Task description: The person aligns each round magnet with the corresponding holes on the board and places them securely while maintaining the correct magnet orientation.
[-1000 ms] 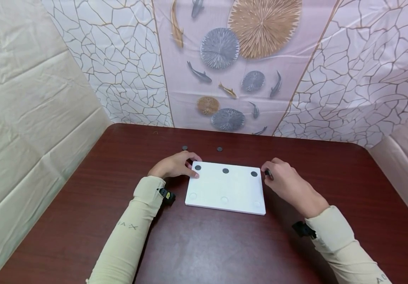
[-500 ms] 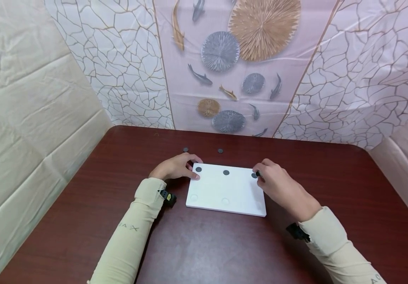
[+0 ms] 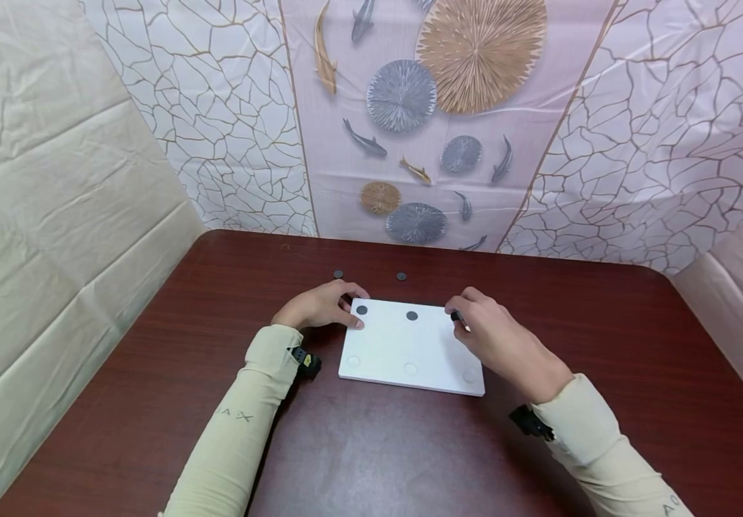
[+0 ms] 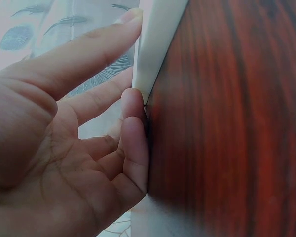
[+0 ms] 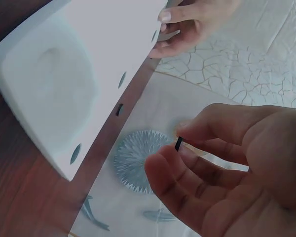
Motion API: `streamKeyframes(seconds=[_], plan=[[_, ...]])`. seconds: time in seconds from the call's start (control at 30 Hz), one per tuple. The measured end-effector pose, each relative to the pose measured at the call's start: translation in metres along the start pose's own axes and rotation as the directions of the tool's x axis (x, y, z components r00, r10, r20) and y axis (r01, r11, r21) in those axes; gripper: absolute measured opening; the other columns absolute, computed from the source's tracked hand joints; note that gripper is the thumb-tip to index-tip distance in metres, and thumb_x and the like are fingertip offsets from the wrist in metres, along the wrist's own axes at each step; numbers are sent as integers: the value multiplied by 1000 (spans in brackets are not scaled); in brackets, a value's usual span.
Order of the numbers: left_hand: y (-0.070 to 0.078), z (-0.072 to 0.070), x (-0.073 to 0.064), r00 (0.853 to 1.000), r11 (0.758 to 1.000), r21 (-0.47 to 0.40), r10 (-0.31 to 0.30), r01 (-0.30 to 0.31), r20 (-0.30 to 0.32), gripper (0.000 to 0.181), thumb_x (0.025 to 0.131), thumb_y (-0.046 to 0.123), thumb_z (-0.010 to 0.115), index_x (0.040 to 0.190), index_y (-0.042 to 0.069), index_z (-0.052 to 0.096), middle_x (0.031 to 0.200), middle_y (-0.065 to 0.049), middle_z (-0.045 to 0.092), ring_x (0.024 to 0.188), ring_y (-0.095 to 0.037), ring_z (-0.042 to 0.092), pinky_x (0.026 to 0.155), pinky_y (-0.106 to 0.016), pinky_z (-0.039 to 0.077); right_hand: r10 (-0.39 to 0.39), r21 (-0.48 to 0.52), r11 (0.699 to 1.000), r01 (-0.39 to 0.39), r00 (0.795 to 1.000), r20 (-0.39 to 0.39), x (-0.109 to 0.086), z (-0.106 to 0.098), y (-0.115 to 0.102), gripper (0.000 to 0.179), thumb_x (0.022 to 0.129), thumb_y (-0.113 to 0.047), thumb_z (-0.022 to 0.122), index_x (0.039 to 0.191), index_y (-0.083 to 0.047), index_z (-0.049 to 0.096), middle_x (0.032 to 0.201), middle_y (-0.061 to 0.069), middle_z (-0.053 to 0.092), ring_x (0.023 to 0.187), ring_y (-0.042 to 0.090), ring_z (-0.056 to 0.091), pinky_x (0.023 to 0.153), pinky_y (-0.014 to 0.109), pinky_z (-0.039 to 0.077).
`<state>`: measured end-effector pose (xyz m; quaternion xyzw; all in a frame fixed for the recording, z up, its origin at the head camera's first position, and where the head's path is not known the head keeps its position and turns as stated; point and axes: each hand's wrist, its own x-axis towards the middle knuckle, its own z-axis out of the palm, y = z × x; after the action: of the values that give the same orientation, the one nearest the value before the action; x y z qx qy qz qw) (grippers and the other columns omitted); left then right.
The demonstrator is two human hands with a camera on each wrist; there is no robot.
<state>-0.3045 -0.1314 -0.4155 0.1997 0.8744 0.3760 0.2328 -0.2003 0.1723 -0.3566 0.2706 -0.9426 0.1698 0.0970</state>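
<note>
A white rectangular board (image 3: 403,345) lies on the table, with dark round discs along its far side and shallow round recesses along its near side. My left hand (image 3: 319,305) holds the board's far left corner, thumb on top and curled fingers (image 4: 134,143) at the edge. Above the far right part of the board, my right hand (image 3: 500,341) pinches a small black disc (image 5: 179,143) between thumb and fingers. It hides the far right disc in the head view; the right wrist view shows that disc (image 5: 75,154) on the board.
Two loose dark discs lie on the table beyond the board, a left one (image 3: 338,274) and a right one (image 3: 400,276). The dark red wooden table (image 3: 371,445) meets a patterned cloth backdrop (image 3: 403,165) at the back. A pale cloth (image 3: 74,237) hangs on the left.
My right hand has moved left with the black disc, from beside the board's right edge to over its far right part. The left hand stays at its corner.
</note>
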Motion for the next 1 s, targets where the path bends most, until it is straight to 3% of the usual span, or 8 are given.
streamKeyframes(seconds=[0.33,1.0], plan=[[0,0,0,1000,1000,-6,-9,9,3,55,94,12,82,144,8,60,141,-11,56,116,-24,60,96,-34,50,-44,8,999,44,999,-8,5,4,-8,20,87,14,70,105,6,72,101,15,65,83,26,66,67,35,56],[-1,-2,1,1000,1000,14,-13,13,2,56,94,17,83,144,11,60,142,-10,56,121,-24,60,100,-37,50,-24,56,998,21,998,56,17,15,-26,24,91,15,67,112,4,72,109,15,65,86,21,66,69,30,56]])
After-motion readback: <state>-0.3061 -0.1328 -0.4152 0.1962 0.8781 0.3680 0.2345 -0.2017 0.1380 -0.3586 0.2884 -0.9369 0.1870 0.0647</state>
